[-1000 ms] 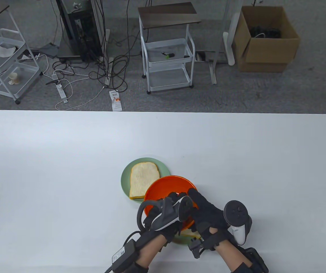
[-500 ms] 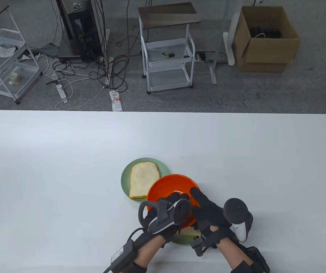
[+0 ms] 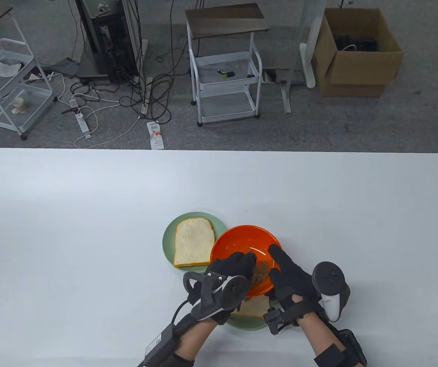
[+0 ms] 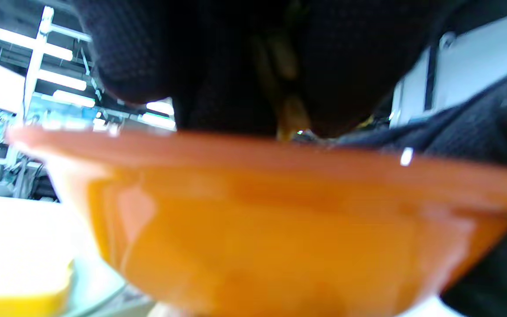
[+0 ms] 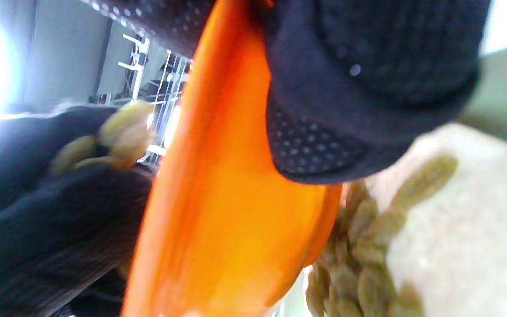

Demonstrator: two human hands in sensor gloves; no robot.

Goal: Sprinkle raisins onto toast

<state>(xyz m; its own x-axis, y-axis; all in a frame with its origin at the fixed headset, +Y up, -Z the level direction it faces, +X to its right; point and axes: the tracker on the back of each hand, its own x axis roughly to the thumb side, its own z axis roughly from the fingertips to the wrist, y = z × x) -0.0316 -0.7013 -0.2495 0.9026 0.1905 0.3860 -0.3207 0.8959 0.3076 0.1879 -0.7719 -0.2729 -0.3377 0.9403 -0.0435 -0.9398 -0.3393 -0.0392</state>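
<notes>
My right hand (image 3: 280,267) grips the right rim of an orange bowl (image 3: 242,242) and holds it tilted above the near green plate (image 3: 247,325). Brownish raisins (image 3: 261,270) lie in the bowl's near side. My left hand (image 3: 247,264) reaches into the bowl with its fingers curled onto the raisins. In the right wrist view, raisins (image 5: 121,127) cling to the left fingers, and several more raisins (image 5: 359,246) lie on the near toast (image 5: 456,220) below the bowl (image 5: 218,198). That toast (image 3: 252,307) is mostly hidden in the table view. The left wrist view shows the bowl's outside (image 4: 258,229).
A second slice of toast (image 3: 193,242), bare, lies on the far green plate (image 3: 169,237), just left of the bowl. The white table (image 3: 89,229) stretches widely to the left, right and back. Carts, cables and a cardboard box stand on the floor beyond.
The bowl has moved right and away, uncovering more of the near toast. My left fingers have gone deeper into the bowl, and the raisins now show there.
</notes>
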